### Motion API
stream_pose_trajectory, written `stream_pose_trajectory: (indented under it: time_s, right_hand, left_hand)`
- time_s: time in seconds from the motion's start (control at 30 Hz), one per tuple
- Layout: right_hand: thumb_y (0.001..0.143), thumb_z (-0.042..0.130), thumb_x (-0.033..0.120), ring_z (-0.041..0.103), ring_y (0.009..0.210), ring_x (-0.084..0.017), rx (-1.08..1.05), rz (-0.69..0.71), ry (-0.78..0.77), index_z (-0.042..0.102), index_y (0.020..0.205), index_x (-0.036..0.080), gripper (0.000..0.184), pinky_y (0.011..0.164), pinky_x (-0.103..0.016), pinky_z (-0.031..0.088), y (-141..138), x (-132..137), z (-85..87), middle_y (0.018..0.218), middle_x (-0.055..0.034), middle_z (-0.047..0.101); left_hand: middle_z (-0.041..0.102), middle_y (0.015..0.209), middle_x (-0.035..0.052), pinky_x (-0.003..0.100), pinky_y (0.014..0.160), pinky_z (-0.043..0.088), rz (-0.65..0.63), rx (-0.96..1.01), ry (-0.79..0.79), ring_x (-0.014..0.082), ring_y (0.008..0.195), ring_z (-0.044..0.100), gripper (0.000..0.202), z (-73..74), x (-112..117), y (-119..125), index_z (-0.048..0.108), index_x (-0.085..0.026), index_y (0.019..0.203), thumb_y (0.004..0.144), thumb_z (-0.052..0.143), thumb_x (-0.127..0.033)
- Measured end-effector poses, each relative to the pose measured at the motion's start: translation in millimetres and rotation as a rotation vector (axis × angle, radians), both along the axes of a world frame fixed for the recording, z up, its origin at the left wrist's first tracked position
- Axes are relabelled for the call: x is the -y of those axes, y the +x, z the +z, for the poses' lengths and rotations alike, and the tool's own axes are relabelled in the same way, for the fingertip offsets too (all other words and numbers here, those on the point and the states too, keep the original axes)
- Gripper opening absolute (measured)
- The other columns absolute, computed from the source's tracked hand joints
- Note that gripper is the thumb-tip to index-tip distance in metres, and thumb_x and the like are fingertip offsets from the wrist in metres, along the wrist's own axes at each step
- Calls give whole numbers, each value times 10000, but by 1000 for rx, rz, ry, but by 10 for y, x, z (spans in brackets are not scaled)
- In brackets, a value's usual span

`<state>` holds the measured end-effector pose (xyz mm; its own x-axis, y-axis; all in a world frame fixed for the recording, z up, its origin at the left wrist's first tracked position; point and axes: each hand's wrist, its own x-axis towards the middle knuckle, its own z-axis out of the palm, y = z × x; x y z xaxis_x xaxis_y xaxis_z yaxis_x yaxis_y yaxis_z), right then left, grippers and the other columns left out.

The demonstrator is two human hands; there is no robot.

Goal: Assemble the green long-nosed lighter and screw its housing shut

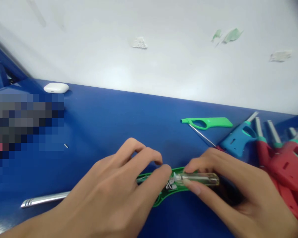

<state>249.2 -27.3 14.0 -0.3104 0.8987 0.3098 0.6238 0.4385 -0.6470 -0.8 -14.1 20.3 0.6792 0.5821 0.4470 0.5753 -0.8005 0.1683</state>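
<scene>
A green lighter half-shell [156,202] lies open-side up on the blue table, with small metal and white parts inside. My left hand [116,185] is closed over its left part, thumb and bent fingers on it, hiding much of it. A silver lighter tube [44,199] sticks out to the left beneath that hand. At the shell's right end, a clear fuel tank [205,179] sits partly along the shell. My right hand [233,185] pinches this tank between thumb and fingers.
Beyond my right hand lie a loose bright green half-shell [220,122] and a thin screwdriver [202,135]. A blue lighter [238,138] and several red lighters [288,162] crowd the right. A white case [56,88] and small screw [66,145] are left; a white wall [164,66] stands behind.
</scene>
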Motion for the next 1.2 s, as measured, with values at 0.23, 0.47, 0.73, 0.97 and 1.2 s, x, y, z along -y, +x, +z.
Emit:
stream_pose_trajectory:
  time_s: [0.23,0.47,0.73,0.97,1.2]
  right_hand:
    - [1023,646,275,704,810,-115,62,45,56,690,1004,321,67,715,-191,580,19,-68,24,935,50,684]
    - [1048,654,371,714,835,-131,85,0,60,687,1037,368,35,687,-198,578,52,-54,-26,966,64,685]
    - [1031,678,391,721,790,-138,77,-28,47,687,1022,378,18,555,-186,551,53,-49,-40,917,66,690]
    - [1054,617,341,698,768,-110,96,-7,79,688,1023,364,81,634,-177,559,34,-31,-14,938,58,664]
    - [1095,571,380,701,825,-85,157,26,131,710,1096,375,140,750,-158,560,58,-63,-9,998,64,653]
  left_hand:
    - [712,1016,87,389,741,576,89,34,165,260,903,623,216,-61,41,31,650,-157,1097,1017,486,-273]
    - [708,958,72,359,713,566,113,50,162,219,807,630,177,-71,47,51,623,-168,1064,1014,456,-195]
    - [714,1036,58,387,774,552,151,17,123,226,866,649,228,-79,88,58,622,-186,1134,1053,409,-201]
    - [696,979,25,373,683,541,128,51,60,196,749,608,207,-98,60,62,624,-218,1032,1056,420,-194]
    - [665,975,21,364,714,556,105,108,-16,194,820,601,137,-124,100,36,644,-217,1057,1046,511,-246]
